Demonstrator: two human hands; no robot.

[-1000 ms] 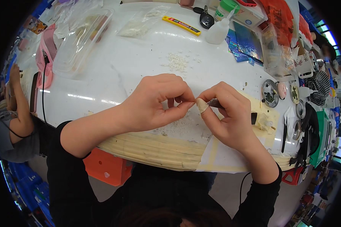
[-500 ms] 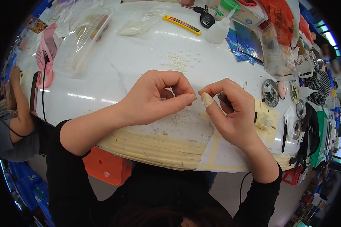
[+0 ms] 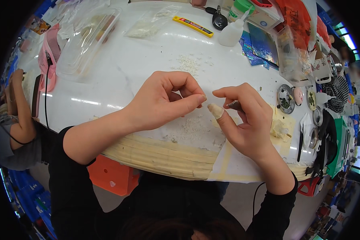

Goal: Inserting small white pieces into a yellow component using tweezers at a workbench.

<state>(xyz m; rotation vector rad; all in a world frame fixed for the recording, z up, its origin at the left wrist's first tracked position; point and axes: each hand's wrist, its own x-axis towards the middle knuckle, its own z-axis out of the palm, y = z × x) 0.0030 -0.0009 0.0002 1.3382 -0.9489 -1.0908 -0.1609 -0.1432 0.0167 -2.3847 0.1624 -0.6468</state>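
Note:
Above the white table, my left hand is closed in a pinch, thumb against index finger. At its fingertips there may be something tiny, too small to name. My right hand faces it, with a gap between the two hands. Its thumb and index finger stand apart, and pale tape wraps the thumb tip. A small dark metal tool is tucked in its curled fingers; most of it is hidden. Little white pieces lie heaped beyond my left hand, and more white bits are scattered below it.
A yellow cutter knife, a white squeeze bottle and blue shiny sheets lie at the back. Clear plastic boxes stand left. Round metal dishes sit right. Another person's arm rests at the far left.
My right thumb and index finger have spread apart, and the right hand has drawn slightly away from my left. My left hand keeps its pinch, almost unmoved.

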